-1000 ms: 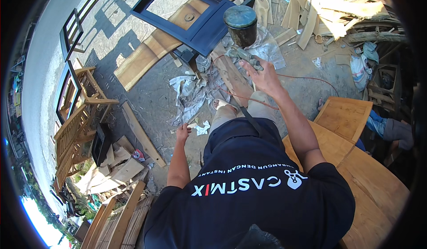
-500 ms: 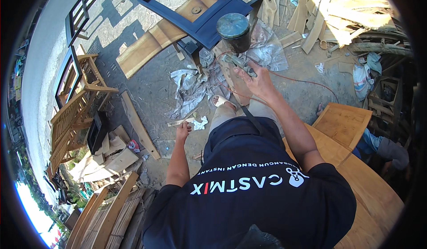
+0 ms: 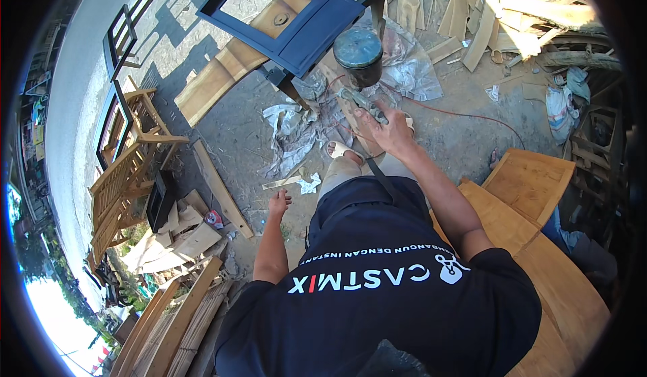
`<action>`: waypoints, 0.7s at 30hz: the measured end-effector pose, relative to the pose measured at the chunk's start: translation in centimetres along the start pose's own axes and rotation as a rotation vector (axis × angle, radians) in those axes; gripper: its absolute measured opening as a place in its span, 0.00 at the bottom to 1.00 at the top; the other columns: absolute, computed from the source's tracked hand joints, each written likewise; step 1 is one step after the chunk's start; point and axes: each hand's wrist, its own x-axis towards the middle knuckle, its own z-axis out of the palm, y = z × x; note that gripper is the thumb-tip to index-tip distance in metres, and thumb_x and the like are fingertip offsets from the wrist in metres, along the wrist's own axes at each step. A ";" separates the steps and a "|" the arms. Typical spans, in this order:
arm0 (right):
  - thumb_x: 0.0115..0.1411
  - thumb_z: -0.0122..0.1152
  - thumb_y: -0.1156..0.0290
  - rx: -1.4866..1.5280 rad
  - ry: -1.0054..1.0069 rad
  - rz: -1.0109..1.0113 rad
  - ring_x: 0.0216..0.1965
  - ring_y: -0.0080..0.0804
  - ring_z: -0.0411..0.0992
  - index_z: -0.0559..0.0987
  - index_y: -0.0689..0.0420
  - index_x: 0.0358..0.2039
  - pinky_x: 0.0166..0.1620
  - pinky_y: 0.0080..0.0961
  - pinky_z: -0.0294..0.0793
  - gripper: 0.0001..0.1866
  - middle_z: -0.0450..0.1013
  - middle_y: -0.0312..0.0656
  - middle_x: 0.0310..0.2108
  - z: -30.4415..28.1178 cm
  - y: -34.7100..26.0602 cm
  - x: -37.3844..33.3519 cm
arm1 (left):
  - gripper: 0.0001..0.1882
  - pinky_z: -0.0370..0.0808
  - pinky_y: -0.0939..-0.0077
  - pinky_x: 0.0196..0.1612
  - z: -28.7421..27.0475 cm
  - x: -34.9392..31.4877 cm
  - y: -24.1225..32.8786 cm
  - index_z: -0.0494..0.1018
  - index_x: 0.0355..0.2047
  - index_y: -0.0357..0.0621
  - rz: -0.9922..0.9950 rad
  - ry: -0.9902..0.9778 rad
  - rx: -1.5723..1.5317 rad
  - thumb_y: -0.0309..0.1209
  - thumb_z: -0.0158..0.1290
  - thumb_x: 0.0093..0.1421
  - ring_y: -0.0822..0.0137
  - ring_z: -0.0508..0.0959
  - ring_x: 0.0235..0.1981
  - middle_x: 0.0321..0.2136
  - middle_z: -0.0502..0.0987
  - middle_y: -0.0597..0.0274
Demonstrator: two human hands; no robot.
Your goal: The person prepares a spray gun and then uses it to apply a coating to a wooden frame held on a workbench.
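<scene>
My right hand point(image 3: 392, 129) is wrapped round the handle of a metal spray gun point(image 3: 355, 98), which carries a round dark paint cup point(image 3: 358, 51) with a lid. A thin orange-red hose point(image 3: 458, 116) trails near it to the right. The gun is in front of me, just short of a dark blue painted wooden frame panel point(image 3: 306, 35) with a rectangular opening. My left hand point(image 3: 279, 203) hangs at my left side, its fingers loosely bent and slightly apart, with nothing visible in it. Part of the gun's trigger is hidden by my fingers.
A long wooden plank point(image 3: 219, 80) lies under the panel. Crumpled plastic sheets point(image 3: 286, 131) cover the ground ahead. Wooden chairs point(image 3: 125, 195) stand left, near a loose board point(image 3: 222, 188). Timber offcuts point(image 3: 472, 26) are piled far right. Varnished wooden panels point(image 3: 529, 181) and another person's leg point(image 3: 566, 229) are at right.
The view has shifted slightly, so the chairs and panel appear moved. My right hand and the spray gun are slightly lower and further right in view. My left hand's fingers have loosened a little.
</scene>
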 end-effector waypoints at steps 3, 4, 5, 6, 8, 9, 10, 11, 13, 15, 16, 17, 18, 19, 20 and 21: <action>0.65 0.64 0.48 0.045 -0.030 -0.081 0.36 0.59 0.80 0.81 0.68 0.44 0.39 0.45 0.76 0.29 0.79 0.63 0.33 1.3 1.9 0.1 | 0.27 0.77 0.73 0.32 1.2 -0.5 2.5 0.76 0.55 0.41 0.046 -0.006 0.011 0.50 0.45 0.72 0.67 0.85 0.34 0.37 0.85 0.55; 0.65 0.65 0.48 0.050 -0.041 -0.095 0.36 0.59 0.80 0.81 0.69 0.44 0.39 0.45 0.76 0.29 0.79 0.63 0.33 1.6 2.3 0.2 | 0.27 0.77 0.73 0.32 1.7 -0.7 3.3 0.76 0.55 0.41 0.062 -0.003 0.024 0.50 0.44 0.72 0.67 0.85 0.35 0.37 0.85 0.55; 0.65 0.65 0.47 0.105 -0.053 -0.065 0.37 0.60 0.80 0.81 0.69 0.43 0.39 0.44 0.76 0.30 0.79 0.63 0.33 1.5 2.0 0.2 | 0.27 0.77 0.73 0.32 2.2 -1.0 4.3 0.76 0.55 0.41 0.077 0.000 0.035 0.50 0.44 0.72 0.66 0.85 0.35 0.38 0.85 0.54; 0.65 0.65 0.48 0.102 -0.027 -0.047 0.37 0.59 0.80 0.81 0.68 0.43 0.39 0.44 0.76 0.29 0.79 0.63 0.33 1.3 2.4 0.3 | 0.27 0.77 0.73 0.33 2.7 -1.2 5.0 0.76 0.55 0.41 0.093 0.005 0.045 0.50 0.44 0.72 0.66 0.85 0.35 0.38 0.85 0.54; 0.64 0.66 0.49 0.097 0.026 -0.008 0.36 0.59 0.80 0.80 0.68 0.44 0.39 0.44 0.76 0.28 0.79 0.62 0.32 1.1 3.6 0.8 | 0.26 0.77 0.73 0.33 3.5 -1.7 6.0 0.76 0.55 0.41 0.111 0.011 0.039 0.49 0.44 0.72 0.66 0.85 0.36 0.38 0.85 0.54; 0.67 0.64 0.56 0.116 -0.001 0.030 0.39 0.46 0.83 0.79 0.68 0.45 0.39 0.35 0.78 0.23 0.81 0.58 0.36 0.8 4.7 1.2 | 0.26 0.77 0.73 0.34 3.9 -2.0 6.4 0.76 0.55 0.41 0.118 0.012 0.050 0.49 0.44 0.72 0.66 0.85 0.35 0.38 0.85 0.53; 0.68 0.63 0.57 0.137 0.030 0.043 0.39 0.43 0.83 0.79 0.67 0.46 0.39 0.35 0.77 0.22 0.81 0.56 0.35 0.3 5.8 1.3 | 0.26 0.77 0.73 0.34 4.2 -2.3 6.8 0.76 0.55 0.41 0.126 0.012 0.063 0.49 0.44 0.72 0.66 0.85 0.35 0.38 0.85 0.53; 0.68 0.62 0.58 0.151 0.069 0.061 0.38 0.39 0.83 0.79 0.67 0.47 0.38 0.34 0.77 0.21 0.82 0.54 0.34 -0.6 6.5 1.5 | 0.28 0.77 0.70 0.41 4.6 -2.7 7.5 0.74 0.58 0.43 0.073 -0.039 0.090 0.51 0.42 0.73 0.65 0.84 0.40 0.42 0.84 0.54; 0.69 0.61 0.58 0.198 0.074 0.196 0.32 0.30 0.81 0.80 0.63 0.47 0.37 0.32 0.76 0.19 0.81 0.46 0.28 -3.3 4.3 1.9 | 0.27 0.77 0.70 0.41 4.6 -3.2 6.7 0.74 0.58 0.43 0.065 -0.027 0.120 0.51 0.42 0.74 0.65 0.84 0.40 0.42 0.83 0.54; 0.69 0.62 0.57 0.262 0.148 0.201 0.29 0.28 0.78 0.81 0.62 0.45 0.35 0.30 0.76 0.19 0.79 0.42 0.25 -4.5 6.2 2.9 | 0.26 0.77 0.71 0.38 5.1 -3.4 7.2 0.75 0.56 0.42 0.080 -0.020 0.134 0.50 0.43 0.73 0.66 0.84 0.37 0.40 0.84 0.54; 0.69 0.62 0.56 0.293 0.184 0.204 0.27 0.27 0.77 0.82 0.61 0.45 0.35 0.29 0.75 0.19 0.78 0.40 0.23 -5.0 7.4 3.6 | 0.26 0.76 0.72 0.35 5.5 -3.6 7.4 0.76 0.55 0.41 0.088 -0.009 0.125 0.50 0.43 0.73 0.67 0.84 0.35 0.38 0.84 0.55; 0.68 0.62 0.52 0.242 0.223 0.230 0.25 0.26 0.74 0.83 0.61 0.42 0.34 0.28 0.74 0.21 0.76 0.38 0.21 -5.5 7.8 4.3 | 0.26 0.76 0.74 0.32 5.7 -3.8 7.3 0.76 0.53 0.40 0.093 0.005 0.112 0.49 0.44 0.73 0.67 0.84 0.33 0.36 0.84 0.55; 0.68 0.61 0.50 0.256 0.232 0.236 0.25 0.27 0.74 0.83 0.61 0.41 0.34 0.29 0.74 0.22 0.76 0.38 0.21 -6.0 8.1 4.8 | 0.26 0.76 0.74 0.32 5.9 -4.0 7.2 0.76 0.53 0.40 0.096 0.001 0.112 0.49 0.44 0.73 0.68 0.84 0.33 0.36 0.84 0.55; 0.68 0.61 0.49 0.270 0.242 0.241 0.26 0.27 0.74 0.83 0.60 0.41 0.34 0.29 0.74 0.23 0.76 0.38 0.21 -6.8 8.5 5.1 | 0.26 0.76 0.73 0.31 6.1 -4.2 7.2 0.77 0.53 0.41 0.100 -0.003 0.111 0.49 0.44 0.73 0.68 0.84 0.33 0.36 0.84 0.55; 0.68 0.60 0.48 0.286 0.250 0.243 0.26 0.27 0.75 0.83 0.60 0.40 0.35 0.30 0.74 0.24 0.76 0.38 0.21 -7.5 8.4 5.7 | 0.26 0.76 0.73 0.31 6.1 -4.2 7.1 0.77 0.53 0.41 0.104 -0.003 0.109 0.49 0.44 0.73 0.68 0.84 0.33 0.36 0.84 0.56; 0.68 0.60 0.45 0.304 0.280 0.230 0.25 0.27 0.74 0.84 0.59 0.40 0.35 0.31 0.74 0.26 0.76 0.39 0.20 -8.0 8.3 6.1 | 0.26 0.76 0.74 0.31 6.2 -4.2 7.1 0.77 0.53 0.41 0.098 -0.001 0.109 0.49 0.44 0.73 0.68 0.84 0.33 0.36 0.84 0.56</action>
